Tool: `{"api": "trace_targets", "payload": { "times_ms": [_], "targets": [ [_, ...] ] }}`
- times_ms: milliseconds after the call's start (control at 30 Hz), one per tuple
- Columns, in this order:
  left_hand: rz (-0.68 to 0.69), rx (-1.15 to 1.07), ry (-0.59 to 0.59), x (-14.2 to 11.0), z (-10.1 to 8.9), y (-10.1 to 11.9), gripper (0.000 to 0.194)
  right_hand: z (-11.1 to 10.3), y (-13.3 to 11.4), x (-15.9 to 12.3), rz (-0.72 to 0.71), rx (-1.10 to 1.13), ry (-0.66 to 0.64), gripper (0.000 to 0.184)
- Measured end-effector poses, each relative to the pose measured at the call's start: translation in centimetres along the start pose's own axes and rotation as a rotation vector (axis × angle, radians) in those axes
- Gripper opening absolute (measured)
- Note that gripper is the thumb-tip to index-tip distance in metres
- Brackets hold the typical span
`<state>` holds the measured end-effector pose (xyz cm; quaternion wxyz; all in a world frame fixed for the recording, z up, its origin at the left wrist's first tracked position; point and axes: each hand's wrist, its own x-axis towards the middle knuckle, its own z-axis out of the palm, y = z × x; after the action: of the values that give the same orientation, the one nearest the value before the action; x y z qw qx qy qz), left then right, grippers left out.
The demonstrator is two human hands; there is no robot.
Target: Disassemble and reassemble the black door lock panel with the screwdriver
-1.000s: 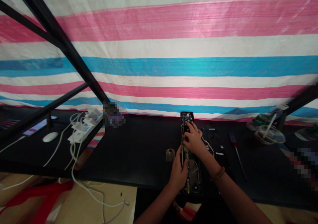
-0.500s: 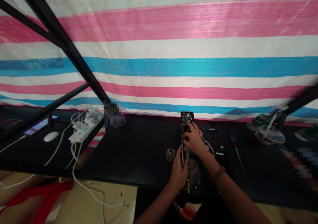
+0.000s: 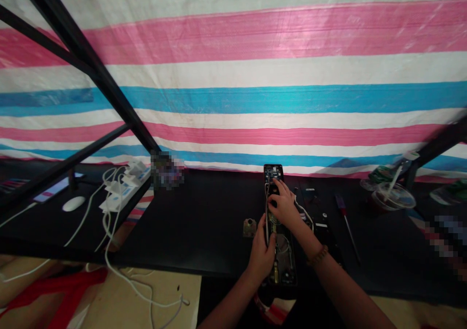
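A long black housing [image 3: 288,261] lies open on the dark table, its far end towards the striped sheet. Inside it show a circuit board [image 3: 270,172], pale wires and brass-coloured parts. It resembles an electronic door-lock body. My left hand [image 3: 261,251] grips the housing's left side, thumb over the near edge. My right hand [image 3: 285,206] is over the upper half, thumb and a finger curled together in a pinch. Whatever is between those fingertips is too small to make out. A small metal plate with a hole [image 3: 250,228] lies left of the housing.
Right of the housing lie small dark parts and a screwdriver [image 3: 341,205]. Farther right stands a plastic cup with a straw [image 3: 394,196]. On the left are a power strip with white cables [image 3: 122,192], a mouse [image 3: 73,203] and a phone [image 3: 54,189]. Black frame bars cross there.
The view has shifted very slightly. Both hands stay at the housing with almost the same grip, and nothing is visibly taken or let go.
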<state>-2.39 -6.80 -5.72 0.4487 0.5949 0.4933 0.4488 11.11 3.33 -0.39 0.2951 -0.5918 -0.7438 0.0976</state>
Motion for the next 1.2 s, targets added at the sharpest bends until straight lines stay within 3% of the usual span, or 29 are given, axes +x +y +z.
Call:
{"api": "trace_targets", "payload": {
  "times_ms": [467, 633, 1000, 1100, 1200],
  "targets": [
    [0.019, -0.012, 0.002, 0.0, 0.0, -0.1, 0.057, 0.3, -0.5, -0.4, 0.037, -0.055, 0.02, 0.009],
    [0.022, -0.015, 0.004, 0.0, 0.0, 0.0, 0.057, 0.5, -0.3, -0.8, 0.037, -0.004, 0.075, 0.027],
    [0.043, 0.004, -0.002, 0.3, -0.1, -0.1, 0.056, 0.6, -1.0, -1.4, 0.028, 0.059, 0.124, 0.041],
    [0.004, 0.015, -0.007, 0.1, -0.3, 0.6, 0.06, -0.9, 1.0, -2.0, 0.052, 0.159, 0.175, 0.04],
    [-0.036, 0.047, 0.011, -0.4, -1.5, 1.8, 0.069, -4.0, 5.6, -3.6, 0.226, 0.105, 0.199, 0.027]
  ]
}}
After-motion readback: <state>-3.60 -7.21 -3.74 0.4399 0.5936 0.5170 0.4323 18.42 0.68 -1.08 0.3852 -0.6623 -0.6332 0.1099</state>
